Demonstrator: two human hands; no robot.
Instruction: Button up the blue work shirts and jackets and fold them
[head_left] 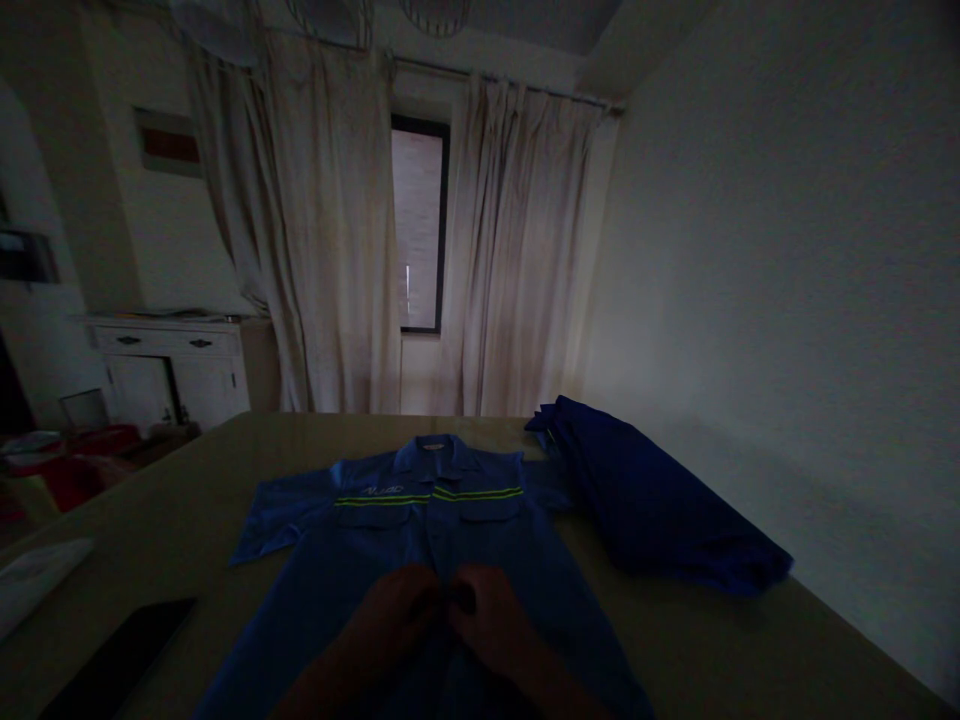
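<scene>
Left hand [401, 608] and right hand [486, 612] pinch blue shirt [442, 542]; chest lettering [384, 491] blurred.

At six o'clock in your view, you had a blue shirt [435, 525] of woven cloth, matt and fairly smooth, its yellow-green stripes [480, 494] flat like tape. The dark blue cloth [645, 500] at four o'clock looked matt too, rumpled along its lower edge. Beneath them, your worktop [210, 470] had a smooth surface with a faint sheen. At eight o'clock you had a black slab [120, 660], smooth and flat. The curtains [330, 220] toward ten o'clock were pleated fabric; the cabinet [135, 342] at nine looked painted, the wall [750, 250] toward two plain and matt.
</scene>
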